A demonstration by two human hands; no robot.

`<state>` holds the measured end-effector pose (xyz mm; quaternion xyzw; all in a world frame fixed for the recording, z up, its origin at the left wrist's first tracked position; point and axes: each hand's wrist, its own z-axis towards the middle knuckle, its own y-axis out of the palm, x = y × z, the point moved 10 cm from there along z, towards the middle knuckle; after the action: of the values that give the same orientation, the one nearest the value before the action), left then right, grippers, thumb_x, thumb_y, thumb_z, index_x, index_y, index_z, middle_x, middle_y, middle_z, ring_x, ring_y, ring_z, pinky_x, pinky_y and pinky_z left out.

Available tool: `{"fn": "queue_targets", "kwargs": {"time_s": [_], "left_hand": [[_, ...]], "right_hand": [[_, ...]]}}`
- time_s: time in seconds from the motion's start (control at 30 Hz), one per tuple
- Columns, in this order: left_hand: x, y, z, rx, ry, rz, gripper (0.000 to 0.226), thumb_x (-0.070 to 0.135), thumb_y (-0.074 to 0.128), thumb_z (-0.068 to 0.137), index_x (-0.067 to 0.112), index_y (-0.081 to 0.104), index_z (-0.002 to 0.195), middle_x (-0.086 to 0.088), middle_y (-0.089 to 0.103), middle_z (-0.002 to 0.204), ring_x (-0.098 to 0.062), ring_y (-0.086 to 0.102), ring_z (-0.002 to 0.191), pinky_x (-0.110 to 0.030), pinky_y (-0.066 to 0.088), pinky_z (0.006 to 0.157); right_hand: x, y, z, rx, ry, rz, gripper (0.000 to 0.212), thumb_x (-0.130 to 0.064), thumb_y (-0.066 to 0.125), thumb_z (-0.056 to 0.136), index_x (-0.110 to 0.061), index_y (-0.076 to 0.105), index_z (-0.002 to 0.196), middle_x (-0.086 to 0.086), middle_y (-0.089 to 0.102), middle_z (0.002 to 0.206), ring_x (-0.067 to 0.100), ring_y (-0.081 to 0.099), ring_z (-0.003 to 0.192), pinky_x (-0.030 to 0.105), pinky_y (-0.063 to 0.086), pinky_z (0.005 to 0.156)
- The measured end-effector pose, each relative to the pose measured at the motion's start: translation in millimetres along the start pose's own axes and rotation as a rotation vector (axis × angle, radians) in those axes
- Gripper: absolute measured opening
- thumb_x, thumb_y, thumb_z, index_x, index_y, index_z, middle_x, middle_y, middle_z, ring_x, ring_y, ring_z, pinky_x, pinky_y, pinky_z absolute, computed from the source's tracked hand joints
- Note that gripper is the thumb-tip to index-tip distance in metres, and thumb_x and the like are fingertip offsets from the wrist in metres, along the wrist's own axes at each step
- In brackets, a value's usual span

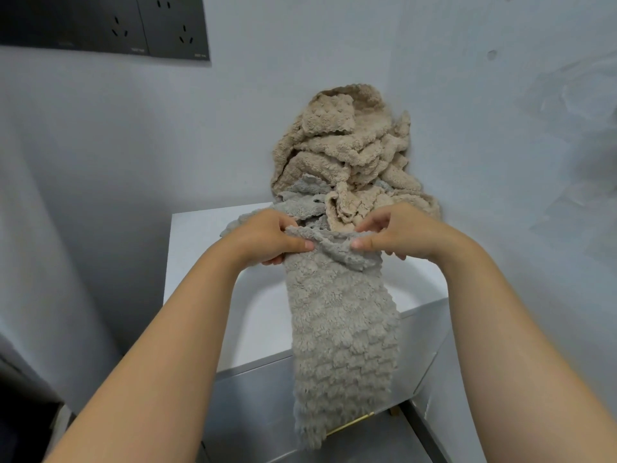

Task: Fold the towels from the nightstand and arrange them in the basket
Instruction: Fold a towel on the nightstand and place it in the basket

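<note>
The left hand (267, 238) and right hand (390, 235) are pinching the grey towel (344, 329) along its top edge; it is hanging soft, limp, probably light.

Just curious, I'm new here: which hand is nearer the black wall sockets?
Left. The left hand pinches the grey towel below and right of the sockets; the right hand pinches it farther right.

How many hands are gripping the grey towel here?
2: the left hand pinches the top edge of the towel on the left, the right hand on the right. None hidden.
</note>
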<state>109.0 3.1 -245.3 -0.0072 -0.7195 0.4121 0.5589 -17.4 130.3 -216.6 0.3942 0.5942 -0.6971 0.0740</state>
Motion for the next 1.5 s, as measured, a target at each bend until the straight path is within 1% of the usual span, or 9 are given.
{"fn": "queue_targets", "kwargs": {"time_s": [0.1, 0.27, 0.4, 0.63, 0.73, 0.87, 0.97, 1.23, 1.5], "left_hand": [[-6, -9, 5, 0.056, -0.003, -0.014, 0.046, 0.033, 0.076, 0.078, -0.005, 0.061, 0.099, -0.003, 0.046, 0.048, -0.013, 0.035, 0.036, -0.019, 0.027, 0.041], [-17, -14, 9, 0.085, -0.016, -0.032, 0.035, 0.036, 0.078, 0.075, 0.008, 0.064, 0.092, 0.003, 0.047, 0.043, -0.018, 0.036, 0.043, -0.024, 0.028, 0.047], [-22, -12, 10, 0.043, -0.025, -0.016, 0.017, 0.02, 0.077, 0.078, 0.018, 0.061, 0.083, 0.007, 0.05, 0.041, -0.018, 0.042, 0.049, -0.025, 0.032, 0.052], [-22, -5, 12, 0.192, -0.084, 0.001, 0.017, -0.003, 0.061, 0.087, 0.008, 0.056, 0.076, -0.008, 0.061, 0.052, -0.007, 0.057, 0.036, -0.019, 0.048, 0.041], [-19, -18, 11, 0.413, -0.041, -0.208, 0.022, -0.008, 0.055, 0.087, 0.01, 0.056, 0.074, -0.015, 0.066, 0.069, -0.014, 0.067, 0.049, -0.028, 0.051, 0.046], [-3, -33, 0, 0.623, 0.057, -0.01, 0.019, 0.002, 0.057, 0.084, 0.016, 0.067, 0.093, 0.0, 0.066, 0.087, -0.016, 0.06, 0.072, -0.022, 0.037, 0.061], [-1, -28, -3, 0.592, 0.081, 0.092, 0.017, 0.007, 0.057, 0.085, 0.016, 0.066, 0.096, 0.003, 0.063, 0.086, -0.016, 0.055, 0.078, -0.025, 0.034, 0.063], [8, -17, -3, 0.411, 0.189, 0.243, 0.019, 0.003, 0.064, 0.079, 0.021, 0.058, 0.078, 0.008, 0.054, 0.073, -0.014, 0.049, 0.071, -0.026, 0.036, 0.058], [-3, 5, 6, 0.143, 0.242, 0.528, 0.009, 0.01, 0.068, 0.079, 0.012, 0.071, 0.087, 0.002, 0.055, 0.089, -0.017, 0.05, 0.086, -0.034, 0.045, 0.079]], "right_hand": [[0, 8, 2, -0.085, -0.007, -0.11, 0.047, -0.039, 0.079, 0.07, -0.029, 0.058, 0.11, -0.006, 0.054, 0.098, 0.012, 0.054, 0.087, 0.026, 0.042, 0.072], [12, 9, 13, 0.015, 0.037, -0.044, 0.025, -0.019, 0.081, 0.074, -0.006, 0.059, 0.072, 0.005, 0.043, 0.064, 0.015, 0.035, 0.058, 0.027, 0.026, 0.054], [26, 4, 20, 0.104, 0.08, 0.165, 0.018, -0.007, 0.077, 0.076, 0.004, 0.067, 0.086, 0.003, 0.057, 0.066, 0.012, 0.047, 0.061, 0.025, 0.036, 0.059], [44, 11, 24, 0.197, 0.173, 0.422, 0.015, 0.003, 0.069, 0.081, -0.003, 0.058, 0.073, 0.009, 0.057, 0.05, 0.011, 0.046, 0.033, 0.021, 0.037, 0.035], [38, -1, 23, 0.343, 0.1, 0.663, 0.013, 0.007, 0.062, 0.086, -0.001, 0.056, 0.077, 0.016, 0.066, 0.07, 0.01, 0.066, 0.051, 0.021, 0.056, 0.054], [39, -7, 25, 0.446, 0.034, 0.56, 0.008, -0.005, 0.069, 0.083, -0.004, 0.064, 0.079, 0.014, 0.072, 0.082, 0.019, 0.072, 0.076, 0.038, 0.058, 0.08], [44, -2, 25, 0.435, 0.045, 0.382, 0.008, -0.011, 0.069, 0.083, -0.011, 0.067, 0.075, 0.01, 0.071, 0.077, 0.03, 0.069, 0.08, 0.051, 0.055, 0.081], [43, -11, 16, 0.432, 0.011, 0.171, 0.013, -0.009, 0.071, 0.081, -0.018, 0.071, 0.073, -0.009, 0.061, 0.068, 0.005, 0.049, 0.061, 0.02, 0.036, 0.056], [48, 17, 20, 0.195, 0.045, -0.185, 0.016, -0.002, 0.058, 0.083, -0.005, 0.073, 0.081, 0.014, 0.07, 0.08, 0.014, 0.049, 0.056, 0.024, 0.038, 0.052]]}}
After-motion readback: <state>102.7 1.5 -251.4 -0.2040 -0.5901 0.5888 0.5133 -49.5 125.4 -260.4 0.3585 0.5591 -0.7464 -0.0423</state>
